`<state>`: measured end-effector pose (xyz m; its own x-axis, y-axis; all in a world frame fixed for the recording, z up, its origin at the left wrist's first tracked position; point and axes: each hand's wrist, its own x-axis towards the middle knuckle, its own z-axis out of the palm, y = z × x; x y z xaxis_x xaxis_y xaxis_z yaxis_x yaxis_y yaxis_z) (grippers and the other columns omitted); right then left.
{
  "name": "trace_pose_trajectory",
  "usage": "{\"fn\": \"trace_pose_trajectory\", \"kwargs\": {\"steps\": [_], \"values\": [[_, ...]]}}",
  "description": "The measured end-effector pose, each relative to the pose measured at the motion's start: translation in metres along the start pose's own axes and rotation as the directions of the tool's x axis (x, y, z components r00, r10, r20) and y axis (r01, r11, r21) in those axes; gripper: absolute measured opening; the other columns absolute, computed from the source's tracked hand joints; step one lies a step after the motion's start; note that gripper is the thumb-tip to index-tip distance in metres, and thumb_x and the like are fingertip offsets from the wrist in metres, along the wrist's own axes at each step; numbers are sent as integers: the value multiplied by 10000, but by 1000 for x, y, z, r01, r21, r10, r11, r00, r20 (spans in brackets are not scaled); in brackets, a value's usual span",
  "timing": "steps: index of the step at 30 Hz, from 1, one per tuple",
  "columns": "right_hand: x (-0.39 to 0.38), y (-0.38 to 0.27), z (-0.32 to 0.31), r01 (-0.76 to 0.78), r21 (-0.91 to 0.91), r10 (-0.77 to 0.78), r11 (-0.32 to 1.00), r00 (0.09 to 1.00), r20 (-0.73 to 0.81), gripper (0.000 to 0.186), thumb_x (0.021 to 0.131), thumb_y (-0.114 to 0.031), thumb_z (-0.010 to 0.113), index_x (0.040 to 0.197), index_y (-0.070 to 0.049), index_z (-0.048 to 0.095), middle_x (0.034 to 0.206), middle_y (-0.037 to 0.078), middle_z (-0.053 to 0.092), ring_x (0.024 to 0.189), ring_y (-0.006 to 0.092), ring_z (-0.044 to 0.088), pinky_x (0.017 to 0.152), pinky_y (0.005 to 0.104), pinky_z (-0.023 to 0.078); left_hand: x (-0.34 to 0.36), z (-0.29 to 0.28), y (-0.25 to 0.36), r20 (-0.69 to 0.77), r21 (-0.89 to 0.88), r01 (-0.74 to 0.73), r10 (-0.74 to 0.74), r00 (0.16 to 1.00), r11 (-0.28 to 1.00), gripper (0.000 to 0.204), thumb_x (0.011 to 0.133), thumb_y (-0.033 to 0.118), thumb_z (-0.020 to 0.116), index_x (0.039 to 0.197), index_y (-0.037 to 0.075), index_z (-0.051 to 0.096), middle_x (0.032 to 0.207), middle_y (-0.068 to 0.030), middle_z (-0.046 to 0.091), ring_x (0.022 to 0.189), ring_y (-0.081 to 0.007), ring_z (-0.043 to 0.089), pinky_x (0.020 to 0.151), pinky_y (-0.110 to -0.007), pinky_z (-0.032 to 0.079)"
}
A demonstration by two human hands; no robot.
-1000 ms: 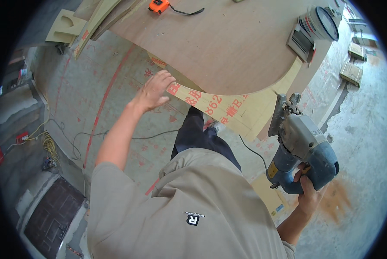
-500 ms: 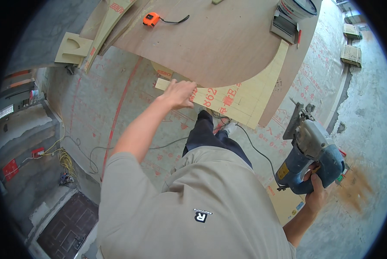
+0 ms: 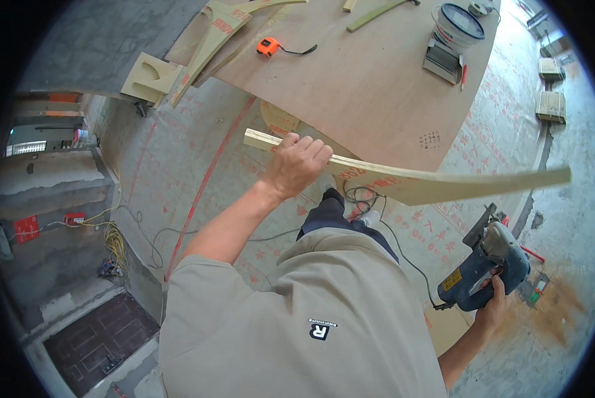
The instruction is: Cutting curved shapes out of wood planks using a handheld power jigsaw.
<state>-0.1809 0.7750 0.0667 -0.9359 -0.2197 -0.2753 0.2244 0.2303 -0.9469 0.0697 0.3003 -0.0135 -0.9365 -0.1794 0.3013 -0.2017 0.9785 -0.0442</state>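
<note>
My left hand (image 3: 296,166) is closed over the upper edge of a curved plywood piece (image 3: 430,187), near its left end. The piece is tipped up on edge in front of me, clear of the tabletop, and its long tapered end reaches out to the right. Out at my right side, my right hand (image 3: 492,300) grips the handle of a blue and grey jigsaw (image 3: 488,262). The saw's metal base plate faces away from me, and its cord (image 3: 413,265) trails toward the floor by my feet. Some fingers of the right hand are hidden behind the handle.
On the brown plywood table (image 3: 357,86) lie an orange tape measure (image 3: 268,47), a green-handled tool (image 3: 380,16), a white bucket (image 3: 458,28), a grey metal box (image 3: 442,63) and a red pencil (image 3: 464,74). Curved plywood offcuts (image 3: 214,33) rest at its left. Cables cross the covered floor.
My left hand has lifted the plywood piece off the table and tilted it on edge. The jigsaw stays in my right hand, slightly lower. The view has shifted a little.
</note>
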Motion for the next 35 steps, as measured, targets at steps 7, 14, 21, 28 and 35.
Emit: {"fn": "trace_pose_trajectory", "kwargs": {"steps": [7, 14, 21, 28, 35], "values": [[40, 51, -40, -116, 42, 120, 992, 987, -105, 184, 920, -96, 683, 1067, 8, 648, 915, 77, 684, 682, 155, 633, 599, 301, 534, -5, -51, 29, -195, 108, -36, 57, 979, 993, 116, 885, 208, 638, 981, 163, 590, 772, 23, 479, 755, -136, 532, 783, -328, 389], [69, 118, -73, -229, -17, 223, 973, 960, -166, 130, 877, -121, 709, 910, -1, 672, 715, 65, 643, 575, 164, 619, 521, 296, 518, -3, -73, 53, -281, 156, -46, 89, 956, 987, 136, 890, 219, 639, 1009, 170, 593, 784, 43, 475, 738, -109, 519, 793, -317, 369], [66, 160, -105, -348, 105, 363, 931, 911, -195, 72, 893, -75, 676, 934, -16, 668, 709, 48, 626, 568, 158, 620, 515, 297, 529, 7, -64, 69, -236, 144, -115, 147, 961, 983, 129, 905, 223, 633, 1008, 175, 572, 793, 48, 492, 751, -110, 537, 832, -333, 380], [50, 175, -121, -404, 119, 421, 907, 877, -234, 83, 875, -80, 679, 850, -3, 659, 677, 68, 616, 566, 175, 619, 523, 306, 534, 33, -48, 90, -185, -125, -133, 109, 977, 983, 254, 781, 114, 739, 974, 144, 576, 782, 18, 550, 743, -159, 575, 759, -350, 403], [49, 198, -155, -394, 251, 441, 884, 880, -173, 134, 903, -149, 703, 912, -18, 677, 759, 59, 641, 648, 186, 631, 594, 338, 551, 64, -14, 102, -13, -471, -15, 10, 1000, 882, 454, 645, 157, 824, 1047, 132, 617, 852, -30, 640, 851, -257, 660, 808, -401, 445]]}}
